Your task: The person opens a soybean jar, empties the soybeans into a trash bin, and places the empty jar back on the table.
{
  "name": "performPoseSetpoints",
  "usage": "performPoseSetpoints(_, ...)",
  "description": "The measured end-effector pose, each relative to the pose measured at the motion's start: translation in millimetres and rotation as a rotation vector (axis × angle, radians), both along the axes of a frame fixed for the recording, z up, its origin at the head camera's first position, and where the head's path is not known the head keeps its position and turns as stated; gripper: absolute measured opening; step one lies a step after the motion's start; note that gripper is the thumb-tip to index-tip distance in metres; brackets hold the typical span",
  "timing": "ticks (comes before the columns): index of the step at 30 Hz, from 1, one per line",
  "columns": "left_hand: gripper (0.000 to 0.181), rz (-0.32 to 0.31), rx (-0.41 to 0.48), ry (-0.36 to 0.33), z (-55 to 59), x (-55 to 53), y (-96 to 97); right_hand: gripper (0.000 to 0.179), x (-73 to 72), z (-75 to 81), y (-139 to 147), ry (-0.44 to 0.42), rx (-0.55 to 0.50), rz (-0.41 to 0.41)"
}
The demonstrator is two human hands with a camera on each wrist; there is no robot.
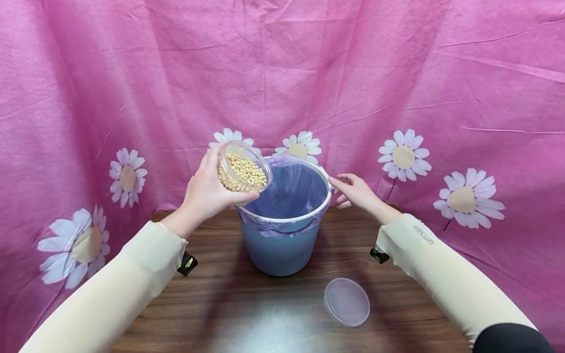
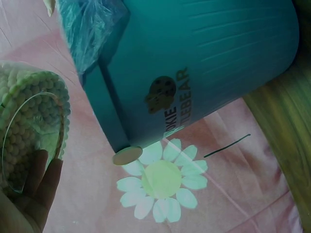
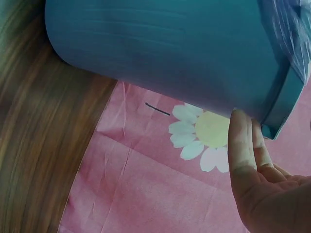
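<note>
Looks like pour stage: left hand (image 1: 208, 185) grips tilted jar (image 1: 247, 149) of beans (image 1: 244, 172) by left of bin (image 1: 280, 249), right hand (image 1: 355, 191) touches right side, fingers extended; needs more tilt.

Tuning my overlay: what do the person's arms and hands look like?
The left hand and right hand look bare. The left sleeve and right sleeve are pale cream, the right with dark lettering near its wrist end and black fabric at its upper end. A small black device shows at each wrist.
</note>
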State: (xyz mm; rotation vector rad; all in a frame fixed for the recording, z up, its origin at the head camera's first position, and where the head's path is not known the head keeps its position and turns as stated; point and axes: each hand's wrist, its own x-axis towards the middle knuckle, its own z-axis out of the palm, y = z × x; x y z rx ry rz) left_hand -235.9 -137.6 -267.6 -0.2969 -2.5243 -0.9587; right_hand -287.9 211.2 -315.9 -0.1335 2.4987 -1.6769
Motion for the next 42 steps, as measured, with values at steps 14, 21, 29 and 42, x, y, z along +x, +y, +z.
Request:
performPoseSetpoints(14, 0.124, 0.019, -0.088, -0.004, -10.1, -16.9, 7.6, 0.071, -25.8, 2.5, -19.9, -0.118, 0.067, -0.037)
performPoseSetpoints(21, 0.121, 0.003, -0.129, 0.037, -17.5, -28.2, 11.9, 0.054, -34.8, -5.0, -22.2, -0.005, 0.252, -0.064)
performPoseSetpoints(29, 0.120, 0.002, -0.190, 0.074, -23.8, -37.0, 15.0, 0.050, -37.8, -8.4, -26.9, 0.118, 0.379, -0.047)
performPoseSetpoints(42, 0.119, -0.018, -0.251, 0.082, -39.3, -47.0, 25.2, 0.047, -39.3, -16.2, -30.1, 0.141, 0.369, -0.063)
